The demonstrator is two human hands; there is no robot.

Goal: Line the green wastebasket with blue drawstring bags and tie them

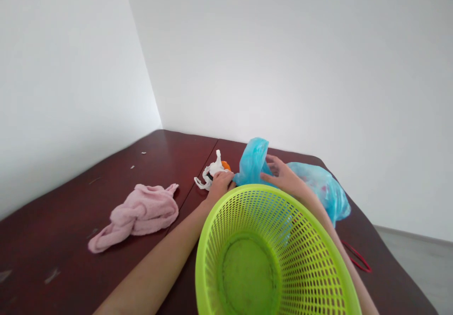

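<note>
A light-blue plastic bag [254, 161] stands up as a loop behind the basket. My right hand [281, 175] is at its right side, with thumb and fingers apart beside the film. At the bag's lower left edge is my left hand [222, 183], its fingers curled down and closed on the blue film; the fingertips are partly hidden. Just beyond the left hand lies a crumpled white plastic bag [213, 167] with an orange item [225, 165] at its side. A lime-green plastic basket [304, 249] is tipped toward me between my forearms, with nothing in it.
A knotted pink towel [141, 213] lies at the left on the dark red table [71, 230]. More blue bag [323, 187], bulging with contents, rests at the right. Near the right edge is a red loop [359, 258]. White walls [283, 69] stand behind.
</note>
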